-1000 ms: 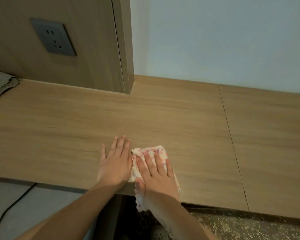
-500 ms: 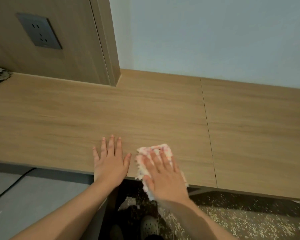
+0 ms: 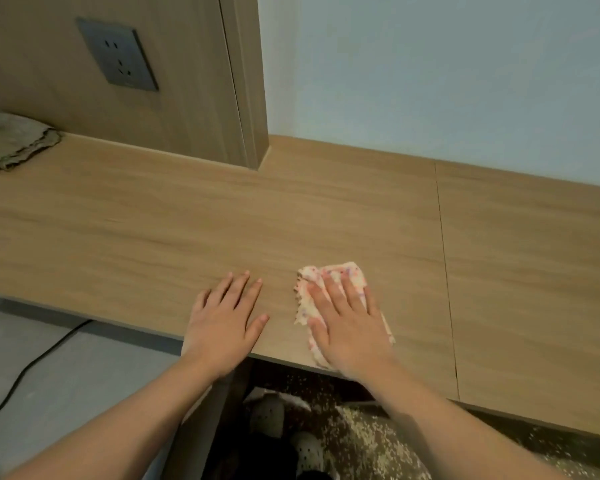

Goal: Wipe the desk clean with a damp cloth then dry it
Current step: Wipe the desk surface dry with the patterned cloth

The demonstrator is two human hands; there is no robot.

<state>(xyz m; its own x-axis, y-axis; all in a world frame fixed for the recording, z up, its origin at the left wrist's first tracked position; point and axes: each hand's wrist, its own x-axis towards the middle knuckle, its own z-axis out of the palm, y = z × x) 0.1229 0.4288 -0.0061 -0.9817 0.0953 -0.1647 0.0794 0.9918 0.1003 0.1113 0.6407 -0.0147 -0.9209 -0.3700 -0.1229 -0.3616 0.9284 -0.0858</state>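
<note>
Since 1.0 s ago: right hand (image 3: 349, 332) and spotted cloth (image 3: 340, 273) have slid rightward along the near edge of the surface (image 3: 153, 230), toward the seam (image 3: 445, 271). They were touching the left hand (image 3: 222, 327) then; a strip of bare wood now lies between them. Left hand position essentially unchanged. Right hand: palm down, fingers straight and slightly spread, pressing flat on the cloth, not curled round it. Cloth: white with pink and purple spots, bunched, lying on the surface close to the near edge and left of the seam. Its far end shows beyond the fingertips, and ragged edges show on both sides of the hand. Left hand: open, palm down on bare surface, fingers straight, thumb angled out toward the cloth, wrist over the near edge. A grey rag (image 3: 18, 143) lies crumpled at the far left of the surface, against the wood panel (image 3: 187, 98), well apart from both hands. The panel carries a dark wall socket (image 3: 118, 55). A pale wall (image 3: 430, 81) runs along the far edge to the right of the panel. Below the near edge: a black cable (image 3: 32, 368) on grey floor at left, two light perforated shoes (image 3: 267, 415) on speckled floor (image 3: 378, 441).
</note>
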